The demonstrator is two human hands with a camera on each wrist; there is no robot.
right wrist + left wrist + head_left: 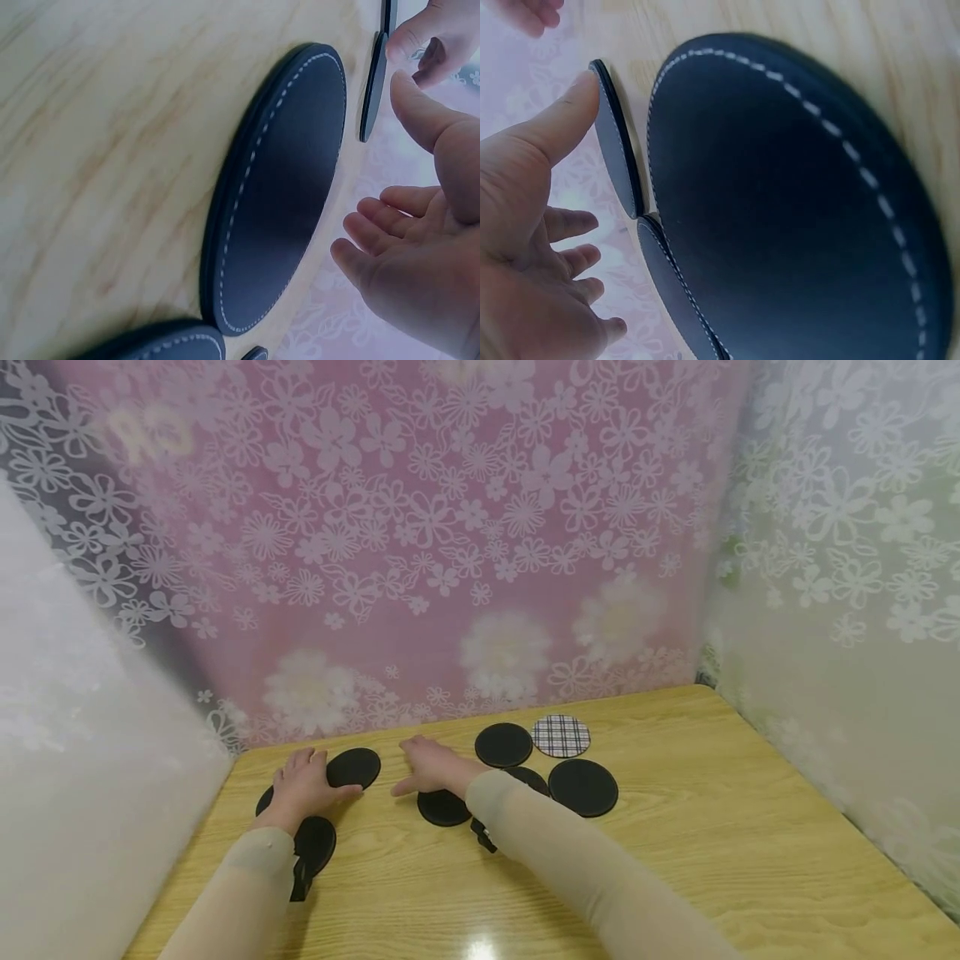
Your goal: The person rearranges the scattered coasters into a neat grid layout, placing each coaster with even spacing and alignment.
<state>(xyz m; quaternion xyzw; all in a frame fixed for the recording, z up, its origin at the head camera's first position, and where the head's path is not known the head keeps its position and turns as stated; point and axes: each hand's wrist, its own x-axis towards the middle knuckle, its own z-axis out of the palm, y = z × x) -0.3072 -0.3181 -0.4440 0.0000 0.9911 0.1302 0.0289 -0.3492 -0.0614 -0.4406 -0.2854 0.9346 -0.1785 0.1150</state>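
Observation:
Several round black coasters with pale stitched rims lie on the wooden table. My left hand (303, 785) spreads over the left group, its thumb by the edge of the far coaster (354, 768). One coaster (266, 799) is partly hidden behind that hand, and a nearer one (318, 843) lies beside the wrist. In the left wrist view the thumb (574, 116) appears to touch a coaster edge; the other fingers are loose. My right hand (435, 766) reaches leftward above a black coaster (444, 810), fingers extended. The right wrist view shows that hand (420, 247) holding nothing.
Right of my right forearm lie more black coasters (503, 745) (583, 787) and a plaid coaster (561, 736). My sleeve partly covers another black one (528, 779). A pink floral curtain (450, 527) hangs behind the table (712, 827), with pale sheets at both sides.

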